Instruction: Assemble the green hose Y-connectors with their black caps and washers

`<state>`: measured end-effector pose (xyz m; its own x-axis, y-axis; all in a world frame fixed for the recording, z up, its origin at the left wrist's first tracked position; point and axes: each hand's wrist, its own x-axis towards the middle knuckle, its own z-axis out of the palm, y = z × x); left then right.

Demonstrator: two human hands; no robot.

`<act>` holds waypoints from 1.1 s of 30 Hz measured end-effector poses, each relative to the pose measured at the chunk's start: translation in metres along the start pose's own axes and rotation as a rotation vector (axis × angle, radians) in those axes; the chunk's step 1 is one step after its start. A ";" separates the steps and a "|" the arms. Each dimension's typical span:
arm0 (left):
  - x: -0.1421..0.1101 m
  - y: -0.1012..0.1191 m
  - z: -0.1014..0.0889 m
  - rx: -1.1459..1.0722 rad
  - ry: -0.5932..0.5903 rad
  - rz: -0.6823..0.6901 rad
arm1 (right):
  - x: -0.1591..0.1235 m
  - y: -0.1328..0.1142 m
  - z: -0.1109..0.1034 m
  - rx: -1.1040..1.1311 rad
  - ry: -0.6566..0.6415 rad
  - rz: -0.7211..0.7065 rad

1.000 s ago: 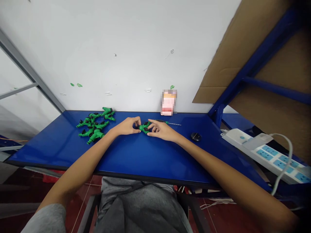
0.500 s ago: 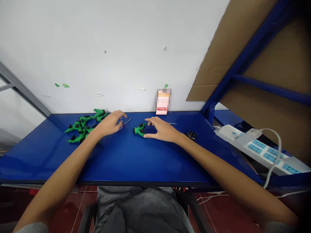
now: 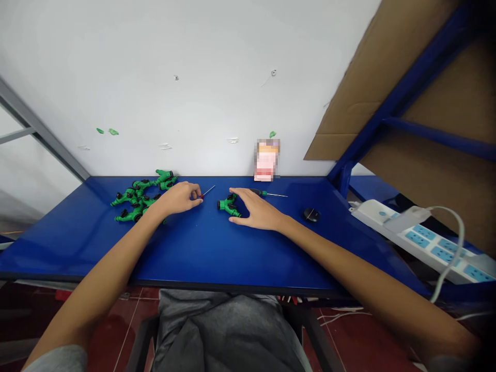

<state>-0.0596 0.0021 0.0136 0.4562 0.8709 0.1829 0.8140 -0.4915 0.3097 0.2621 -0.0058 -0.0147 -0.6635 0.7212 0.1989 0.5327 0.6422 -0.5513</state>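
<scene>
A green plastic hose fitting (image 3: 228, 205) lies on the blue table (image 3: 217, 253). My right hand (image 3: 253, 209) rests over its right side, fingers curved around it. My left hand (image 3: 179, 197) has its fingers closed on the handle of a small red screwdriver (image 3: 207, 192), whose thin shaft points away to the right. A green-handled screwdriver (image 3: 267, 194) lies just behind my right hand.
A pile of several green fittings (image 3: 141, 199) sits at the back left. A small black round part (image 3: 311, 214) lies to the right. A white power strip (image 3: 422, 235) with a cable is on the right, beneath a blue shelf frame (image 3: 391, 108) with cardboard.
My left hand let go of the fitting, moved left and closed on the red screwdriver. My right hand stayed on the fitting.
</scene>
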 end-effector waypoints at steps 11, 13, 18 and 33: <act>0.000 -0.001 0.008 -0.053 -0.019 -0.005 | 0.001 0.004 0.000 -0.041 -0.017 -0.025; 0.000 0.003 0.011 -0.080 -0.038 0.018 | 0.001 0.004 -0.001 -0.044 -0.017 -0.024; -0.001 0.012 0.015 -0.141 -0.064 0.075 | 0.001 0.004 -0.001 -0.016 -0.012 -0.034; -0.004 0.015 0.002 -0.042 -0.122 -0.007 | 0.000 0.002 -0.005 -0.061 -0.049 -0.005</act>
<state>-0.0482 -0.0085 0.0157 0.4930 0.8674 0.0669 0.8027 -0.4832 0.3496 0.2660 -0.0035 -0.0116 -0.6903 0.7055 0.1604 0.5594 0.6610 -0.5002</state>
